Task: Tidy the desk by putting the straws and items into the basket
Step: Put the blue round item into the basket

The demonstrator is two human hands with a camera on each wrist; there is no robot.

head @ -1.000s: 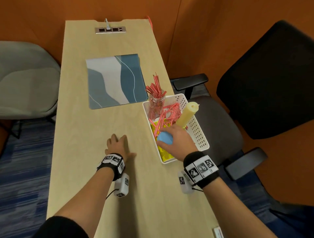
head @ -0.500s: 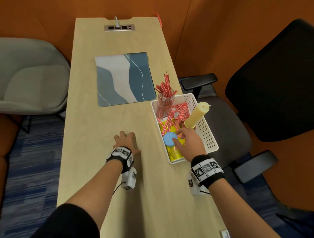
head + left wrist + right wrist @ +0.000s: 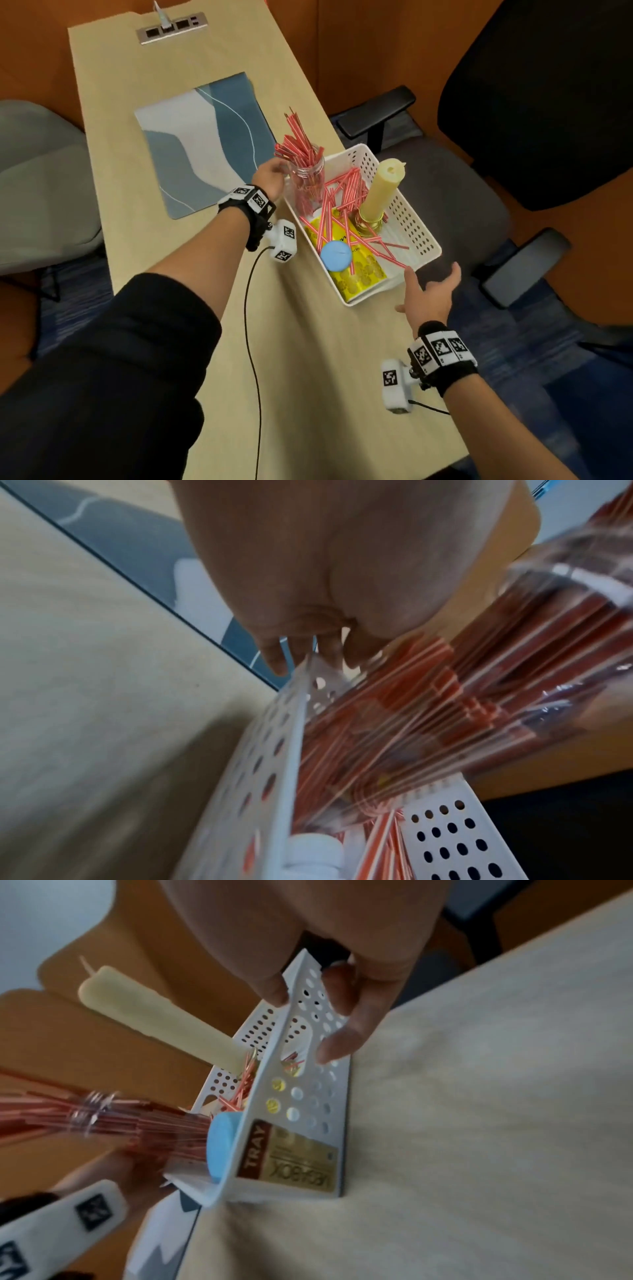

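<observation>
A white perforated basket [image 3: 424,236] sits at the desk's right edge. It holds a glass jar [image 3: 308,181] of red-striped straws, loose straws [image 3: 346,195], a candle [image 3: 383,185] on a gold holder, a yellow packet [image 3: 359,277] and a blue round item [image 3: 337,255]. My left hand [image 3: 270,176] is at the basket's far-left corner beside the jar. In the left wrist view its fingertips [image 3: 274,661] curl onto the rim [image 3: 291,750]. My right hand [image 3: 430,291] hovers at the near-right corner with fingers spread. In the right wrist view its thumb lies by the rim and its fingers [image 3: 342,1015] by the outer wall.
A blue and grey placemat [image 3: 202,144] lies in the middle of the desk, with a power strip [image 3: 171,29] at the far end. A black office chair [image 3: 531,102] stands close to the right of the basket. A grey chair [image 3: 37,188] is on the left.
My right hand let go of the blue item and drew back to the basket's near-right corner. My left hand left the desk and reached forward to the far-left corner beside the jar.
</observation>
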